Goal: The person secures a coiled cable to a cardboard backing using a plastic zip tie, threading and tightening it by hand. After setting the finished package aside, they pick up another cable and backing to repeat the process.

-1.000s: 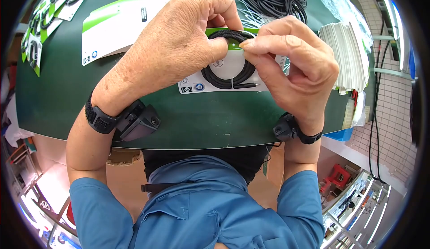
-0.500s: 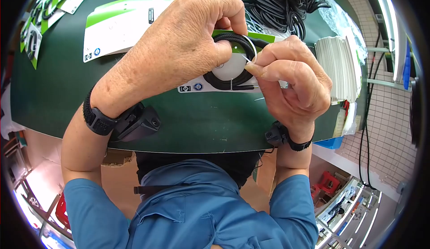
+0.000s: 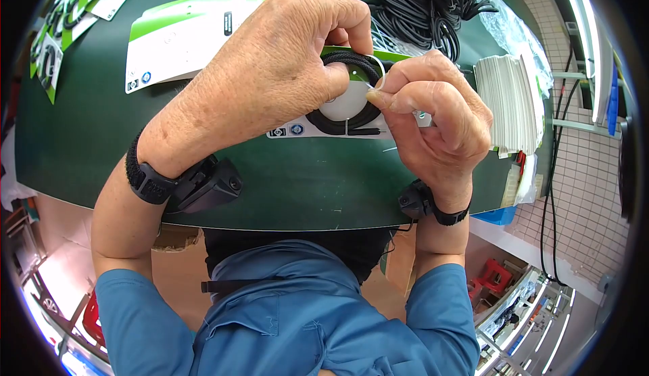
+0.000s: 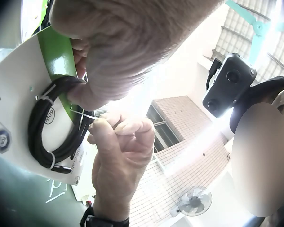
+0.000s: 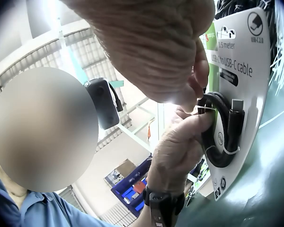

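Observation:
A black braided USB-C cable (image 3: 323, 123), coiled into a ring, lies against a white and green printed card (image 5: 253, 53). My left hand (image 3: 274, 68) grips the coil and card at the top, thumb on the front of the ring; its other fingers are partly hidden behind. With thumb and forefinger, my right hand (image 3: 443, 115) pinches a thin white tie (image 3: 384, 72), which arcs over the coil's right side. Another white tie (image 4: 52, 160) binds the ring lower down. In the right wrist view, a metal plug (image 5: 237, 105) shows at one cable end.
Flat printed cards (image 3: 176, 44) lie fanned at the left, with packed cables on cards (image 3: 51, 65) farther left. Black cable bundles (image 3: 419, 11) and clear plastic (image 3: 517, 31) are at the back. A thick card stack (image 3: 507, 102) stands at the right of the green table (image 3: 297, 193).
My right hand's pinching fingers have moved down from the coil's upper right edge, and the white tie now shows as an open loop. The left hand keeps its grip.

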### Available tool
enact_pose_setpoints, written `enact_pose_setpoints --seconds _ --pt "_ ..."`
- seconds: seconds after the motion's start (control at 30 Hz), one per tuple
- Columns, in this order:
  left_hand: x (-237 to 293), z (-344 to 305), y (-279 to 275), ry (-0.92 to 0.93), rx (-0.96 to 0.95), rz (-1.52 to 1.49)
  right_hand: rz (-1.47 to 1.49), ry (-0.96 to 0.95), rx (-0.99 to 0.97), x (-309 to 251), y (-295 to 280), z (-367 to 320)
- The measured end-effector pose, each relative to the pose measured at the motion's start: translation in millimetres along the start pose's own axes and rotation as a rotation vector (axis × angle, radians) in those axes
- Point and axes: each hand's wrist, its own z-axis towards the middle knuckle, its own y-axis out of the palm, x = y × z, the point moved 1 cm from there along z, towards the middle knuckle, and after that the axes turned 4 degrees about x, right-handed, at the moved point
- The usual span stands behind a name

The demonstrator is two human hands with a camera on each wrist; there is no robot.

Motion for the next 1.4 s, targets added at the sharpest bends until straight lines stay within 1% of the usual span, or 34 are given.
enact_pose_setpoints --seconds 0.43,0.6,0.7,0.87,1.0,1.13,1.23,1.4 --pt "1 0 1 0.004 -0.008 0.008 -0.028 -0.037 -0.062 0 1 2" --pt "3 0 0 -0.016 -0.028 0.015 -0.029 -0.024 -0.036 1 4 0" --pt "0 -1 2 0.01 -0.001 -0.014 -0.023 0.004 0.013 2 3 0" --pt "0 -1 3 0.006 -0.008 -0.012 -0.018 0.026 -0.002 1 5 -1" --pt "1 -1 2 -0.006 -0.018 -0.004 -0.033 0.002 -0.018 1 5 1" --pt "-1 0 1 -0.023 -0.049 -0.05 -0.087 -0.037 -0.062 -1 4 2" --pt "-5 0 3 -0.015 -0.041 -0.071 -0.176 -0.122 -0.122 0 6 1" --pt "-1 0 2 -0.076 -0.092 -0.158 -0.261 -0.107 -0.161 -11 5 1"
